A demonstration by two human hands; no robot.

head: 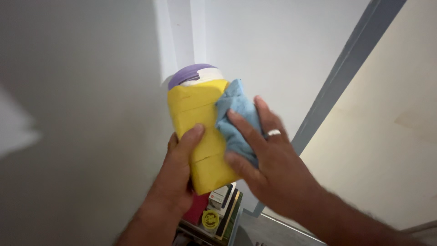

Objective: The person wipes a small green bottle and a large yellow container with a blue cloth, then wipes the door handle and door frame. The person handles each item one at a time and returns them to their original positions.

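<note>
Against the pale wall, left hand (175, 175) clamps the upright yellow canister (200, 132) (purple cap up), right hand (266, 159) pressing blue cloth (236, 114) flat to its right side.

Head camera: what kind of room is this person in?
Probably a room in a home: plain white walls, a grey door frame and stacked books below, while the hands wipe a yellow container with a blue cloth.
</note>
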